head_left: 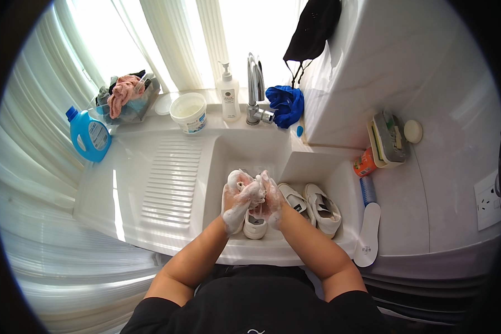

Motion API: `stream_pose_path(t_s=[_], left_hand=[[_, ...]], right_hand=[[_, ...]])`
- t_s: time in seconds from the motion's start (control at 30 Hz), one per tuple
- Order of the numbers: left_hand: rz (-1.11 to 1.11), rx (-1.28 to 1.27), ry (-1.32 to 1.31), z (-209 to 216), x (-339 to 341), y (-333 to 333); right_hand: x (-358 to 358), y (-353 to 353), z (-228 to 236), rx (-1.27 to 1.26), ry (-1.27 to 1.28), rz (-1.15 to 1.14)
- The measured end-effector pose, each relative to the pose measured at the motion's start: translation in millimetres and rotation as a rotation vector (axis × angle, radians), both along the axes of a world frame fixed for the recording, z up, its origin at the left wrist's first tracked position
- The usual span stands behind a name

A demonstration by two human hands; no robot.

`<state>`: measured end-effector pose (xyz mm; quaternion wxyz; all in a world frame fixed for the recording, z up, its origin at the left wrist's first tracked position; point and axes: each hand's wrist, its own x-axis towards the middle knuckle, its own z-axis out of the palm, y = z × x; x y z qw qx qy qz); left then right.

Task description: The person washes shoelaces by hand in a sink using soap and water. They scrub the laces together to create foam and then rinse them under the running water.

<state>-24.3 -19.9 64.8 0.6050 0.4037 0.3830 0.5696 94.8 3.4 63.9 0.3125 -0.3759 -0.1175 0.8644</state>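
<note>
Thick white lather coats both of my hands above the sink basin (220, 161). My left hand (240, 196) and my right hand (270, 199) press together, fingers bent inward. Foam and fingers hide whatever lies between them. Just beneath my hands, partly covered by them, is a white shoe (255, 229) with its heel toward me. To the right of my right hand, a white shoe (296, 201) and another white shoe (324, 214) sit side by side in the basin.
A ribbed washboard (172, 181) adjoins the basin's left. Behind stand a blue detergent bottle (92, 135), white tub (188, 111), pump bottle (228, 97), chrome faucet (255, 89) and blue cloth (286, 106). At right lie a white insole (367, 236), brush (367, 191) and orange can (365, 162).
</note>
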Motion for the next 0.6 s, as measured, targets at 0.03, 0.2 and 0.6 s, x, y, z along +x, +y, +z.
stream_pose_path(t_s=[0.03, 0.2, 0.6], left_hand=[[0.097, -0.006, 0.102, -4, 6, 0], [-0.205, -0.536, -0.464, -36, -7, 4], [-0.098, 0.817, 0.553, -51, -16, 6]], right_hand=[[3, 3, -12, 0.064, -0.185, -0.058], [0, 4, -50, 0.942, -0.431, -0.404], [-28, -14, -82, 1.581, -0.89, -0.611]])
